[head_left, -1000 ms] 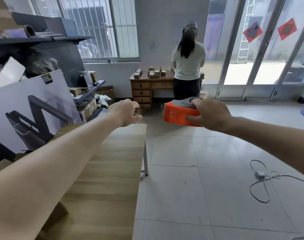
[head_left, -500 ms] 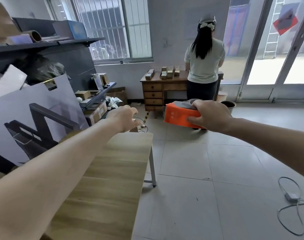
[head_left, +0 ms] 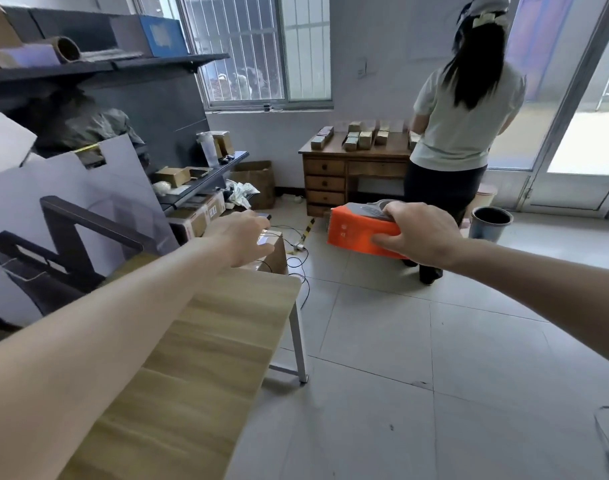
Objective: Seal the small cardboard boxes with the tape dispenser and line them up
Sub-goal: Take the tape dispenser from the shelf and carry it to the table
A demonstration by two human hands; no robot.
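Head view. Nearest, light wooden table [head_left: 209,341], left forearm stretched along it. Over the table's far end, left hand [head_left: 242,237], knuckles up, fingers curled under. Small dark tip poking out past the fingertips, but cannot tell whether pinched or merely behind. Just beyond the table's far edge, below that hand, 1 brown cardboard box [head_left: 276,253] with a shiny strip on top.

Right of the table's far end, in the air above the floor tiles [head_left: 382,341], right hand [head_left: 421,234] wrapped around the orange tape dispenser [head_left: 360,234]. Digits curled over its grey top and along its orange near side. Dispenser body jutting out of the grip toward the left hand, toothed edge leading.

Well beyond the table, brown desk [head_left: 325,167] with rows of small cardboard boxes [head_left: 365,138] on top. At the desk, a person [head_left: 465,133] standing, back turned.
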